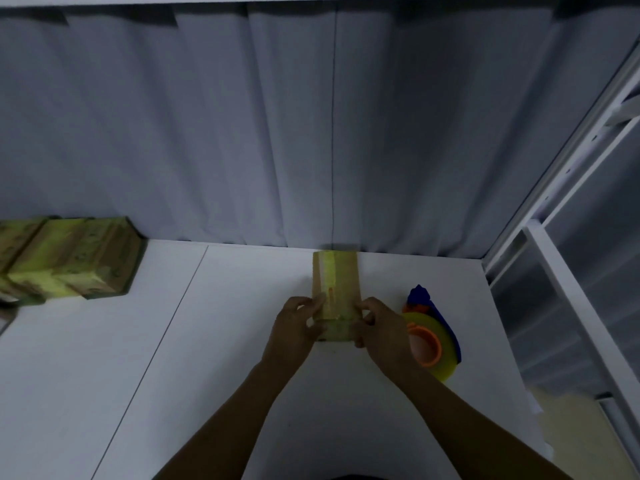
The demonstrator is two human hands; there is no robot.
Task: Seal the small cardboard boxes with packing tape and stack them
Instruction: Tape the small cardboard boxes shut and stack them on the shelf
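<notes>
A small cardboard box [337, 285] with a yellowish tape strip along its top lies on the white table [173, 341], its far end near the curtain. My left hand [298, 329] grips the box's near left corner. My right hand [377, 329] grips the near right corner, fingers curled over the near face. A tape dispenser [431, 336] with a blue handle, orange core and yellow tape roll lies just right of my right hand. A stack of taped boxes [69, 259] sits at the far left.
A grey curtain [277, 133] hangs along the table's back edge. A white metal frame with translucent panels [568, 271] borders the right side. A seam line [162, 334] crosses the table left of the hands.
</notes>
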